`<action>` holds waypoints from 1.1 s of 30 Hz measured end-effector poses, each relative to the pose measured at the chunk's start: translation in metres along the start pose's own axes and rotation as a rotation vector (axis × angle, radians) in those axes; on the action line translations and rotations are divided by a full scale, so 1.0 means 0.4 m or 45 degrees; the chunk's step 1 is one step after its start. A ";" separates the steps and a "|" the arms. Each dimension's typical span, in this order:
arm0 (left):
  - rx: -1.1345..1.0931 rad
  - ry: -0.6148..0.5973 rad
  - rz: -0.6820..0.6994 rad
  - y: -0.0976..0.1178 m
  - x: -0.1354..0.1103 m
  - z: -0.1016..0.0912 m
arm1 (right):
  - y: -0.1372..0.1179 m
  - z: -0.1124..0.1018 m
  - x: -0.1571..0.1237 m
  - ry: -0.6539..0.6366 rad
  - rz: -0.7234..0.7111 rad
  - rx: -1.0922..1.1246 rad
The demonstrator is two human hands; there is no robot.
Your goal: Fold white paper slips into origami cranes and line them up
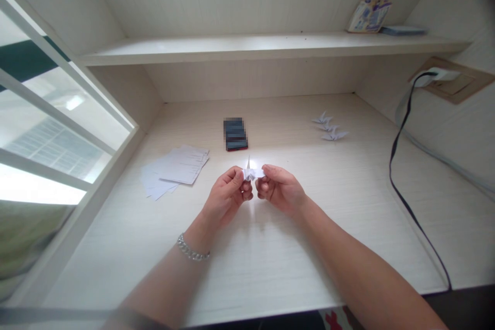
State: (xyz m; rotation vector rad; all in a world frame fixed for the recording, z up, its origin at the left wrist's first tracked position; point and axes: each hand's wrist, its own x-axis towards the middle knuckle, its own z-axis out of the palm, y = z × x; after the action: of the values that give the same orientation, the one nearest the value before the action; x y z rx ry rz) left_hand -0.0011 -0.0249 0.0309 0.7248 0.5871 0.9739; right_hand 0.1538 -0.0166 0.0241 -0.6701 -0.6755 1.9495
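My left hand [229,193] and my right hand [279,188] meet over the middle of the desk [348,206]. Between their pinched fingertips is a small folded white paper figure [251,171] with a point sticking up. Each hand grips one side of it, a little above the desktop. A silver bracelet [192,251] circles my left wrist.
A loose stack of white paper sheets [176,169] lies to the left. A dark phone-sized object [234,134] sits behind the hands. Folded paper cranes [329,127] rest at back right. A black cable [402,165] runs from a wall socket [439,76]. A shelf [270,46] above holds a packet [368,15].
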 end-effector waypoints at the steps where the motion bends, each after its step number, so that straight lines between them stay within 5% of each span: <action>1: 0.000 -0.001 -0.001 0.000 0.000 0.001 | 0.001 -0.002 0.000 -0.003 -0.010 0.015; 7: 0.006 -0.004 0.006 0.000 -0.001 0.000 | 0.007 -0.006 -0.002 -0.085 -0.075 0.104; 14: 0.142 0.076 -0.008 -0.001 0.004 -0.004 | -0.008 -0.008 0.004 0.039 -0.141 0.079; 20: 0.376 0.225 0.053 -0.007 0.016 -0.011 | -0.002 -0.010 0.010 0.215 -0.338 -0.360; 33: 0.207 0.132 -0.028 -0.005 0.015 -0.017 | 0.017 0.004 0.008 0.226 -0.232 -0.282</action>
State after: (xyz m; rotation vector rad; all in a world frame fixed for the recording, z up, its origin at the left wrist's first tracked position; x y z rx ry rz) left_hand -0.0023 -0.0185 0.0243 0.8132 0.7705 0.9550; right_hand 0.1473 -0.0169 0.0201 -0.8747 -0.8185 1.6412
